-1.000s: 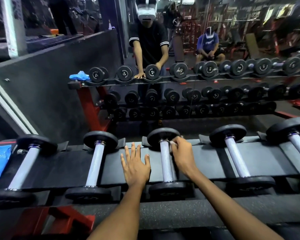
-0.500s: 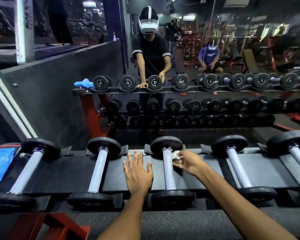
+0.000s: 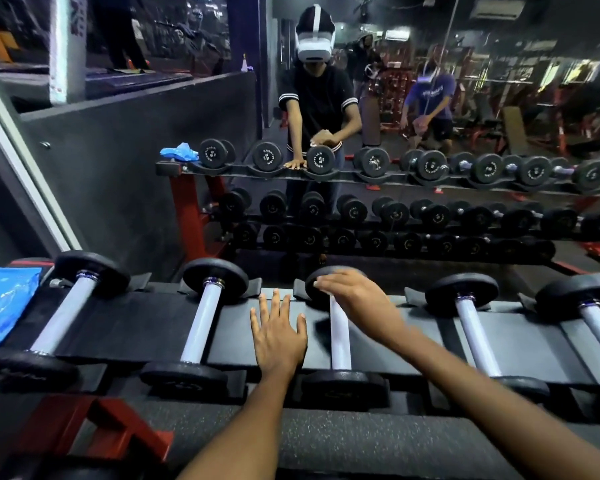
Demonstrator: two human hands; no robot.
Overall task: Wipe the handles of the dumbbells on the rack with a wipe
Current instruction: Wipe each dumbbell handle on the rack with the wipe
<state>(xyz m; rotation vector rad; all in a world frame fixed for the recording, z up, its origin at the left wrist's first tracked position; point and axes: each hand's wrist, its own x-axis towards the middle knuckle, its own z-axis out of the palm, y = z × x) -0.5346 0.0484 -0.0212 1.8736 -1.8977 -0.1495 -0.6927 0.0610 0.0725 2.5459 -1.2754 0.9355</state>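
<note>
The dumbbell (image 3: pixel 340 336) I'm working on is the third from the left on the rack (image 3: pixel 125 327): a pale, silvery handle between two round black weight plates, lying front to back across the black shelf, its near plate toward me and its far plate toward the mirror. Four more dumbbells of the same look lie in the row, two to its left and two to its right.

My right hand (image 3: pixel 357 299) is over the far end of that handle, covering the joint where it meets the far plate; my fingers reach leftward across the plate and are blurred. A small white bit shows at my fingertips, which may be the wipe (image 3: pixel 321 279), but I cannot tell how I'm holding it or whether my fingers are curled round it.

My left hand (image 3: pixel 278 336) lies flat, fingers straight and spread, on the black shelf just left of the same handle, between it and the second dumbbell (image 3: pixel 201 327), touching neither bar.

A blue plastic sheet (image 3: pixel 4 303) sits at the rack's left end.
</note>
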